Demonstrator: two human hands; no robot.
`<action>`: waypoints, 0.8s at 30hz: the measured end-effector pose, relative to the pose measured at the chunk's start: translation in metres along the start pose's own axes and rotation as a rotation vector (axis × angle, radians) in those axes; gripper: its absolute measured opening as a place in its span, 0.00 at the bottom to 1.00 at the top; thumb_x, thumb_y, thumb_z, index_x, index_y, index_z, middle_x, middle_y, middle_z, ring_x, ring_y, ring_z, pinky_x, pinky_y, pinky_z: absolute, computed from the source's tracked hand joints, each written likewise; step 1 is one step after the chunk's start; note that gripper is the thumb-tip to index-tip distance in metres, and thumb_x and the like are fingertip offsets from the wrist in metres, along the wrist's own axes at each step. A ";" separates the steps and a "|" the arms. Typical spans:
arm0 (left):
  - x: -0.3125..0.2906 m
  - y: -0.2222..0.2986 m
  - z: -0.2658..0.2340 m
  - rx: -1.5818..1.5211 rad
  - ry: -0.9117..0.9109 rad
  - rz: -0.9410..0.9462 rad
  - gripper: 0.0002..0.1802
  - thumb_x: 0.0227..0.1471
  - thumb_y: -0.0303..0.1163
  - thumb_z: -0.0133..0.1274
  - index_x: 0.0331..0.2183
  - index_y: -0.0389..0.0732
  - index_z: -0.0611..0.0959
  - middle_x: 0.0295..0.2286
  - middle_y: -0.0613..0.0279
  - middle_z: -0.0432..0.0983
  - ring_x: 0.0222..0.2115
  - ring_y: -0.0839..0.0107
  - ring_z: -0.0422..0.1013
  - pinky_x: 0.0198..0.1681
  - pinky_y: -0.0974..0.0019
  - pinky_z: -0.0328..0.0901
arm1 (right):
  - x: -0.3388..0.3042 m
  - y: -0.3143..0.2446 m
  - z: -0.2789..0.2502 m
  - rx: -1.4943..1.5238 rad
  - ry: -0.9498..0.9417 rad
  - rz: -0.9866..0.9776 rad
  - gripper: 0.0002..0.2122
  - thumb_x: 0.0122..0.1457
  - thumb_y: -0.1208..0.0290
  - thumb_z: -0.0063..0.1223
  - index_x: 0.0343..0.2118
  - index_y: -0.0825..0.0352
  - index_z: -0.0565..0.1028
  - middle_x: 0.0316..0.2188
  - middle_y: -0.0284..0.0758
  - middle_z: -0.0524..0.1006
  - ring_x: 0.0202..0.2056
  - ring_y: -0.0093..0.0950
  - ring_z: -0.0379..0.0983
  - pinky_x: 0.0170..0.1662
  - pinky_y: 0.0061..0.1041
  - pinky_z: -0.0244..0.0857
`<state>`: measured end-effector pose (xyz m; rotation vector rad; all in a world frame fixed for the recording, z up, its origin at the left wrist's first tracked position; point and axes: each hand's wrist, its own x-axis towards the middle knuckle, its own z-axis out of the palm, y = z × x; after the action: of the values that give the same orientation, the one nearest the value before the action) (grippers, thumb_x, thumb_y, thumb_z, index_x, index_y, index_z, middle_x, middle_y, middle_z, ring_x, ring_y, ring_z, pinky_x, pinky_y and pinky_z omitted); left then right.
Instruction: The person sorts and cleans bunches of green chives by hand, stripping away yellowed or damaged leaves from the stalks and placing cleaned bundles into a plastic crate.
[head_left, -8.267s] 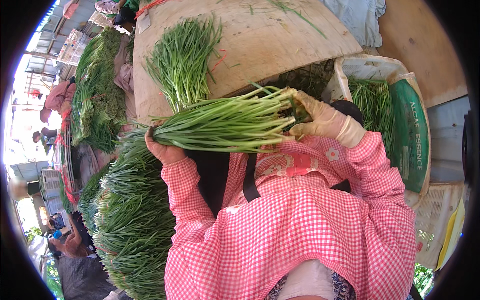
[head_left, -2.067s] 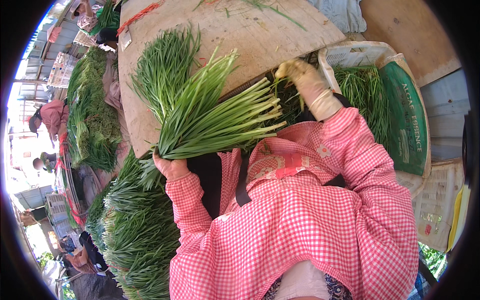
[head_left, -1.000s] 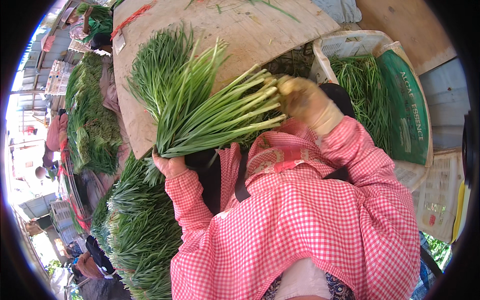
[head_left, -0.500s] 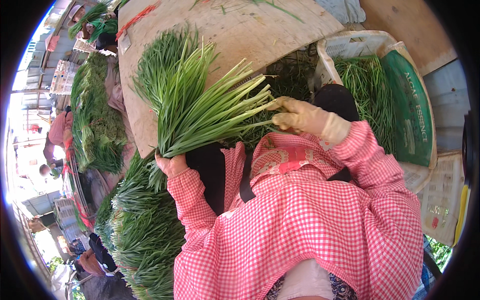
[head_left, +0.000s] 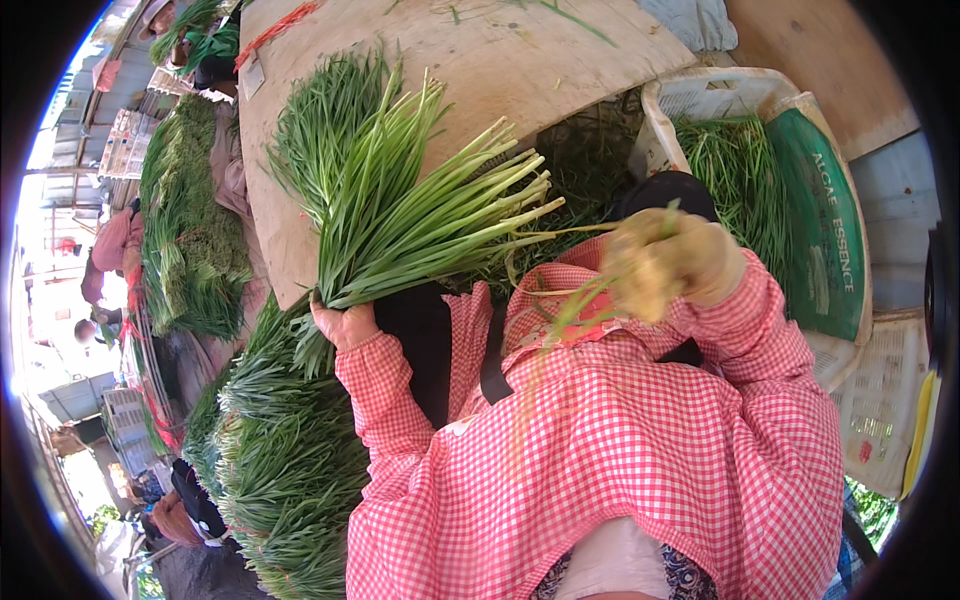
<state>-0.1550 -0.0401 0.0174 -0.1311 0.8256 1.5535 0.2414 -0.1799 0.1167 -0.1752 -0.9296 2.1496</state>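
My left hand [head_left: 345,325] is closed around the leafy end of a bunch of garlic chives [head_left: 430,225]. Their pale cut ends fan out toward the right, above my lap. Another leafy part of chives [head_left: 325,130] lies on the board just beyond. In a cream glove, my right hand [head_left: 675,262] is blurred by motion to the right of the stalk ends. Several thin, loose chive leaves [head_left: 575,308] trail from its closed fingers, and a yellowish strand stretches back toward the bunch.
A wooden board [head_left: 560,75] lies in front, with red ties [head_left: 280,32] at its far left. At right stands a white crate [head_left: 655,140] of chives beside a green printed sheet [head_left: 820,220]. Stacked chive bundles [head_left: 285,450] rise at my left. Another person [head_left: 112,250] is at far left.
My right hand has moved right and slightly down, away from the stalk ends, drawing loose leaves along. My left hand still holds the bunch in nearly the same place.
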 end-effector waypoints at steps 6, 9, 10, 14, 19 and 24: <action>0.002 -0.001 0.001 -0.012 -0.026 -0.016 0.21 0.43 0.37 0.45 0.40 0.36 0.75 0.41 0.49 0.71 0.42 0.52 0.67 0.47 0.46 0.60 | -0.005 0.023 -0.025 -1.768 0.464 0.751 0.21 0.48 0.60 0.51 0.42 0.69 0.69 0.32 0.42 0.74 0.38 0.42 0.69 0.41 0.33 0.64; 0.003 0.004 -0.006 0.012 -0.040 0.006 0.21 0.44 0.37 0.44 0.39 0.36 0.75 0.40 0.49 0.71 0.41 0.52 0.68 0.46 0.47 0.61 | 0.003 0.017 -0.026 -1.684 0.675 0.571 0.22 0.49 0.60 0.50 0.44 0.68 0.68 0.38 0.46 0.73 0.41 0.42 0.69 0.44 0.34 0.63; 0.006 0.006 -0.008 0.006 -0.064 -0.004 0.20 0.44 0.37 0.44 0.38 0.35 0.75 0.40 0.49 0.72 0.40 0.53 0.68 0.46 0.47 0.61 | 0.010 0.006 -0.024 -1.581 0.716 0.576 0.23 0.49 0.58 0.50 0.45 0.68 0.68 0.40 0.46 0.72 0.42 0.41 0.69 0.45 0.33 0.63; 0.003 0.004 -0.008 -0.003 -0.081 -0.015 0.19 0.44 0.37 0.44 0.37 0.35 0.76 0.38 0.49 0.73 0.40 0.53 0.68 0.46 0.47 0.61 | 0.034 0.016 -0.055 -1.390 0.758 0.203 0.34 0.47 0.46 0.52 0.49 0.71 0.62 0.39 0.47 0.72 0.42 0.39 0.70 0.45 0.31 0.63; -0.019 -0.007 0.001 0.057 -0.111 -0.036 0.20 0.44 0.38 0.45 0.38 0.36 0.76 0.39 0.49 0.72 0.41 0.52 0.67 0.46 0.43 0.60 | 0.070 0.027 -0.089 -0.946 0.734 -0.133 0.14 0.50 0.62 0.55 0.31 0.67 0.67 0.25 0.30 0.72 0.28 0.19 0.68 0.32 0.18 0.64; -0.018 -0.007 -0.003 0.015 -0.168 -0.146 0.21 0.44 0.38 0.44 0.40 0.36 0.75 0.41 0.49 0.71 0.43 0.51 0.66 0.47 0.43 0.58 | 0.080 0.020 -0.112 -0.699 0.664 -0.240 0.11 0.53 0.62 0.51 0.29 0.66 0.70 0.24 0.28 0.71 0.24 0.17 0.67 0.28 0.19 0.67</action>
<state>-0.1467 -0.0572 0.0217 -0.0480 0.6806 1.4003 0.2185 -0.0693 0.0357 -0.9955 -1.1675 1.3204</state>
